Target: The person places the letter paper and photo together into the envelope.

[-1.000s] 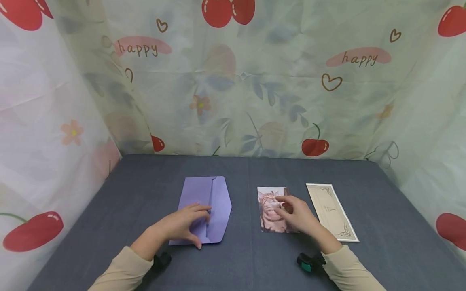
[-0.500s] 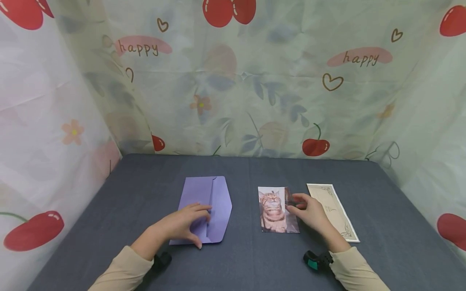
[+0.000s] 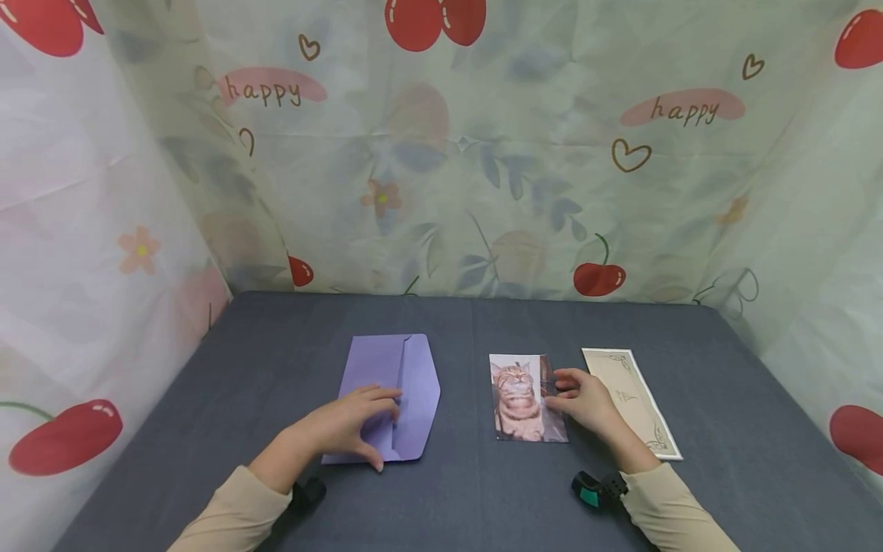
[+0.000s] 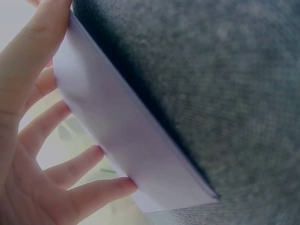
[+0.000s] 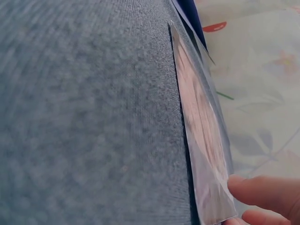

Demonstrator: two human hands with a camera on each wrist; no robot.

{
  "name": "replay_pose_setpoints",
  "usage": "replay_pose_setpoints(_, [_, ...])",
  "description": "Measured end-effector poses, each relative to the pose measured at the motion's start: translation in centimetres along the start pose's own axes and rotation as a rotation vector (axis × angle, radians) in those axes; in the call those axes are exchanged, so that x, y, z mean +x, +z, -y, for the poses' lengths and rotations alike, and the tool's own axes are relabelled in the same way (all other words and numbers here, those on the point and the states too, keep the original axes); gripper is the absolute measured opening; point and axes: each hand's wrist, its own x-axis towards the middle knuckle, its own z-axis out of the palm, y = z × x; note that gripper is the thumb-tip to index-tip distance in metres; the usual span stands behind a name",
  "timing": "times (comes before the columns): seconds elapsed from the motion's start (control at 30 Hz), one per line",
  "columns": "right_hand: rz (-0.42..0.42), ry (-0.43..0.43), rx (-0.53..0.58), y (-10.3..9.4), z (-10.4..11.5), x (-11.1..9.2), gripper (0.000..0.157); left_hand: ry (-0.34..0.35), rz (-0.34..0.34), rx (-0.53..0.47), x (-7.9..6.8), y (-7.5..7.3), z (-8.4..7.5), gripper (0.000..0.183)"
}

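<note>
A lavender envelope (image 3: 418, 383) lies on the table, its pointed flap toward the right. My left hand (image 3: 345, 420) rests on it with fingers spread, the thumb by the near edge. In the left wrist view several fingertips touch the long side of the envelope (image 4: 126, 131). To the right lies a glossy photo of a cat (image 3: 517, 402). My right hand (image 3: 586, 399) pinches the photo's right edge. In the right wrist view the thumb is on top of the photo (image 5: 201, 117), and another fingertip shows at its corner.
A cream card with an ornate border (image 3: 631, 402) lies right of the photo, partly behind the right hand. The dark grey cloth (image 3: 469, 491) covers the table. A printed curtain (image 3: 524, 153) closes off the back and sides. Black bands (image 3: 589, 487) are on the wrists.
My right hand has moved right from over the middle of the photo to its right edge, uncovering the cat. The left hand and envelope have stayed put.
</note>
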Motion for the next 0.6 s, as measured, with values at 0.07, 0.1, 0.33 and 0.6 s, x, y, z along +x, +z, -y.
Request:
replay_pose_setpoints(0.07, [0.002, 0.014, 0.003, 0.06, 0.03, 0.04, 0.052, 0.0, -0.001, -0.003, 0.0, -0.02, -0.03, 0.056])
replay_pose_setpoints(0.1, [0.004, 0.016, 0.001, 0.07, 0.05, 0.05, 0.052, -0.001, -0.001, -0.005, 0.0, -0.01, -0.03, 0.056])
replay_pose_setpoints(0.33, [0.001, 0.044, -0.005, 0.2, 0.1, 0.18, 0.054, -0.007, 0.002, -0.003, 0.0, 0.06, 0.06, 0.056])
replay_pose_setpoints(0.6, [0.006, 0.056, 0.016, 0.12, 0.11, 0.29, 0.055, -0.014, 0.01, -0.006, -0.01, 0.01, 0.07, 0.056])
